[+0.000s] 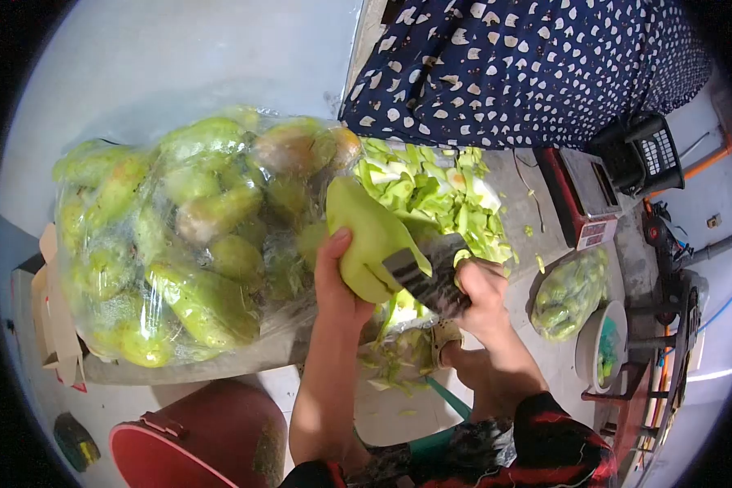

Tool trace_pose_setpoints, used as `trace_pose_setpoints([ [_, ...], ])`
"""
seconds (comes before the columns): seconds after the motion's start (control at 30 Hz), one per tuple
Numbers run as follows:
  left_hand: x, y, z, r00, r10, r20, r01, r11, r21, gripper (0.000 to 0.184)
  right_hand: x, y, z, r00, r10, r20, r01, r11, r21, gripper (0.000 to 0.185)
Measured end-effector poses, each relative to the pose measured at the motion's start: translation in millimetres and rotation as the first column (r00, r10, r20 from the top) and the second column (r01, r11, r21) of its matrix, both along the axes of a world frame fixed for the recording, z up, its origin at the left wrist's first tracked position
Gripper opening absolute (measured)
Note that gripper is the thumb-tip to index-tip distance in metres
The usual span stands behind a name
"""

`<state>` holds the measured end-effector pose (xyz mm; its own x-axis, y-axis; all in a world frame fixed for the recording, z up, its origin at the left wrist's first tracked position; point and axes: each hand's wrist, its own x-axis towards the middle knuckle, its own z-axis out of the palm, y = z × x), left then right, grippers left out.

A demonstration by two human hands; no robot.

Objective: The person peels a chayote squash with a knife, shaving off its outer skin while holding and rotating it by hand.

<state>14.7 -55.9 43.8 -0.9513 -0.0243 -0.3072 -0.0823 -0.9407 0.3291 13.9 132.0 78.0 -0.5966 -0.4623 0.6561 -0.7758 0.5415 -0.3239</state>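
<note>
My left hand [338,281] is closed round the lower side of a large, smooth, pale-green fruit [364,232]; whether it is a papaya or a mango I cannot tell. My right hand [484,291] grips a knife [433,275] with a broad, dark, mottled blade; its handle is mostly hidden by the fingers. The blade lies against the fruit's right end, where a cut strip stands away from the flesh. Beyond both hands, a heap of green and whitish peelings [439,191] covers part of the table. Left of the fruit lies a large clear plastic bag [195,236] full of unpeeled green fruit.
A red bucket [199,435] stands below the table's near edge, beside a cardboard box [53,309]. To the right are a red scale [581,199], a black basket [647,154], a bag of green pieces [571,297] and a white tub [600,346]. Dotted dark-blue cloth [512,73] is opposite.
</note>
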Motion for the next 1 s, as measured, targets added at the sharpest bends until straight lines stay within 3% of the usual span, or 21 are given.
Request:
trace_pose_setpoints([
  [0.17, 1, 1, -5, 0.981, -0.095, -0.168, 0.086, 0.995, -0.057, 0.067, 6, 0, 8, 0.998, 0.061, -0.008, -0.062, 0.997, -0.052, 0.036],
  [0.2, 1, 1, -2, 0.981, -0.094, -0.172, 0.086, 0.995, -0.054, 0.067, 1, -2, 3, 1.000, -0.001, -0.026, 0.000, 0.999, -0.038, 0.037],
  [0.27, 3, -3, 3, 0.985, -0.064, -0.161, 0.053, 0.996, -0.070, 0.068, -2, 1, -3, 0.990, -0.092, 0.110, 0.091, 0.996, 0.019, 0.035],
  [0.47, 2, -10, 7, 0.950, -0.151, -0.274, 0.130, 0.987, -0.093, 0.070, 6, -3, 9, 1.000, 0.002, -0.005, -0.002, 1.000, -0.028, 0.034],
  [0.53, 4, -9, 6, 0.933, -0.196, -0.301, 0.169, 0.979, -0.114, 0.071, 9, -3, 8, 0.999, -0.026, 0.036, 0.027, 0.999, -0.020, 0.036],
  [0.63, 8, -10, 5, 0.914, -0.242, -0.325, 0.247, 0.969, -0.025, 0.066, -5, 1, -10, 0.938, -0.268, 0.222, 0.270, 0.963, 0.023, 0.036],
  [0.8, 4, -1, 2, 0.950, -0.186, -0.253, 0.175, 0.982, -0.064, 0.073, 8, -2, 16, 0.998, -0.047, 0.047, 0.048, 0.998, -0.026, 0.034],
  [0.87, 3, -2, 2, 0.936, -0.210, -0.282, 0.205, 0.978, -0.045, 0.074, 13, -4, 27, 0.994, 0.057, 0.092, -0.051, 0.997, -0.066, 0.034],
  [1.0, 4, -6, 3, 0.880, -0.277, -0.386, 0.306, 0.952, 0.013, 0.068, 10, -3, 14, 0.992, -0.104, 0.070, 0.102, 0.994, 0.036, 0.031],
])
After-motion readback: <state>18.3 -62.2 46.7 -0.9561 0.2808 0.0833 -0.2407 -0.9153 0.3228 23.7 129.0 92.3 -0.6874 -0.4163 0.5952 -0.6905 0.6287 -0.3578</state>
